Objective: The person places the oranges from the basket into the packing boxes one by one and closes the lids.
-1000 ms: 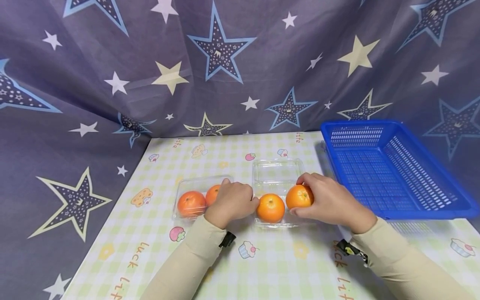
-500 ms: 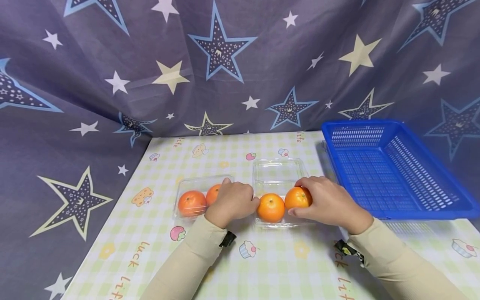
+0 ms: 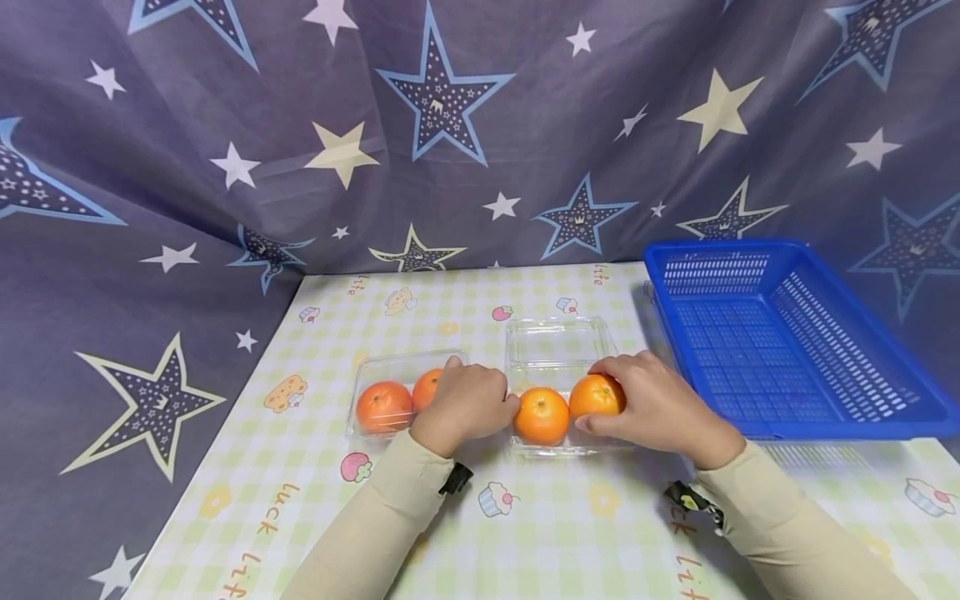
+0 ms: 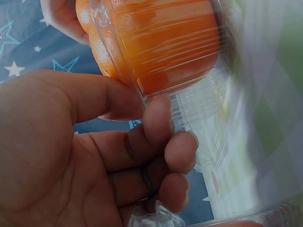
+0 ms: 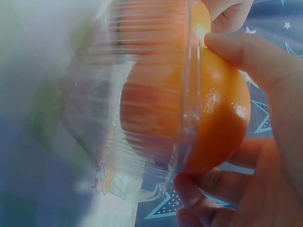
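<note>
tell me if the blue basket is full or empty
Empty. In the head view the blue basket shows only its bare mesh floor; all four oranges sit in the clear boxes by the hands.

Table under pale green-and-yellow checked cartoon-print cloth [image 3: 465,533]. Directly on it: two clear plastic clamshell boxes [image 3: 390,367] [image 3: 553,340] side by side; blue perforated plastic basket [image 3: 787,342] at right.

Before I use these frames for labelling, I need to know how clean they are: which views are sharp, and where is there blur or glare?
Head view: sharp and evenly lit, with the blue basket crisp. Left wrist view: the left hand is fairly clear, while the tablecloth beside it smears. Right wrist view: the orange carries small glare spots, and the clear plastic tray and the background on the left blur.
</note>
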Demonstrator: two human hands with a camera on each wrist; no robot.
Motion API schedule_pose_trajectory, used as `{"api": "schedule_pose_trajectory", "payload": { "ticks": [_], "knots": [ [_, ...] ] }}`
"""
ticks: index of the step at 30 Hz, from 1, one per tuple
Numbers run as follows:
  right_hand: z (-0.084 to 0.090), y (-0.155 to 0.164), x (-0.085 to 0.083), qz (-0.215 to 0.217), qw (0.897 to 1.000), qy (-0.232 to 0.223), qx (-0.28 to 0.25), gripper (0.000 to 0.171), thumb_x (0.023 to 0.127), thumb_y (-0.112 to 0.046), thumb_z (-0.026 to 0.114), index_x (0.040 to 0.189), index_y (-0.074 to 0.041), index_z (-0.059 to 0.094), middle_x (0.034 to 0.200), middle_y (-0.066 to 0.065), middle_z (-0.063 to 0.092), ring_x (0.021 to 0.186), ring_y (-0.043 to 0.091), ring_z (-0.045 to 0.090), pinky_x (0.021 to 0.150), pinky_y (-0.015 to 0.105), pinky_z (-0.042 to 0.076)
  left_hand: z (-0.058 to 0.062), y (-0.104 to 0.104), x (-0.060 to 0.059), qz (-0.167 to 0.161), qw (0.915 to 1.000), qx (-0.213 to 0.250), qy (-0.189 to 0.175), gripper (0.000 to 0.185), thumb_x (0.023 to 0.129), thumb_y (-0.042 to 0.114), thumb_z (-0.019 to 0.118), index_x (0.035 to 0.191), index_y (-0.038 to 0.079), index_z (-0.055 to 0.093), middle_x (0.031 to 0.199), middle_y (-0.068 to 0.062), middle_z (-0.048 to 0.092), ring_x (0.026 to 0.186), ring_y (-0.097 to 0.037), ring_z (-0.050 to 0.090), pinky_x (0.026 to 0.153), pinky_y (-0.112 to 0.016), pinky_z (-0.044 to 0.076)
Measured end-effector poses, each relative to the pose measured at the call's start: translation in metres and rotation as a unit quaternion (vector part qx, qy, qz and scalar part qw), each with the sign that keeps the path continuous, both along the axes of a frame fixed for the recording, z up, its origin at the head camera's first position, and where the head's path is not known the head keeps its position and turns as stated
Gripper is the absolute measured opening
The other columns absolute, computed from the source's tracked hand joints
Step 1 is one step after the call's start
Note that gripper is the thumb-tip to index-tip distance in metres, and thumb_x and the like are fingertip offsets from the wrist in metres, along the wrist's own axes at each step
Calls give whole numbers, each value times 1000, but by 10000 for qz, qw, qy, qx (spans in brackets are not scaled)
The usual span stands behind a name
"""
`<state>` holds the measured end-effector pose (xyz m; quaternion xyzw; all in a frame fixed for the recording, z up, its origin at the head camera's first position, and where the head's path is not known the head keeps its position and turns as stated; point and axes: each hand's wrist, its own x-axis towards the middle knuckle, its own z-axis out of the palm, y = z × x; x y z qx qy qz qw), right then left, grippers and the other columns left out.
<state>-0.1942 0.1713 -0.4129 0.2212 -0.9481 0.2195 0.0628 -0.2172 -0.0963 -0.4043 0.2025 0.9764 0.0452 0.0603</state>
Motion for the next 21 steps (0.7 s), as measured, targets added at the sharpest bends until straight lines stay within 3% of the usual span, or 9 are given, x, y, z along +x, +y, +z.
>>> {"api": "schedule_pose_trajectory", "payload": {
  "ticks": [21],
  "knots": [
    [-17, 2, 1, -289, 9991, -161, -257, 70, 73, -70, 83, 122, -20, 73, 106, -6, 76, 95, 20, 49, 80, 36, 40, -1, 2, 0, -9, 10000, -49, 32, 45, 100, 33, 53, 58, 20, 53, 56, 4, 45, 60, -19, 51, 76, -40, 29]
  ]
}}
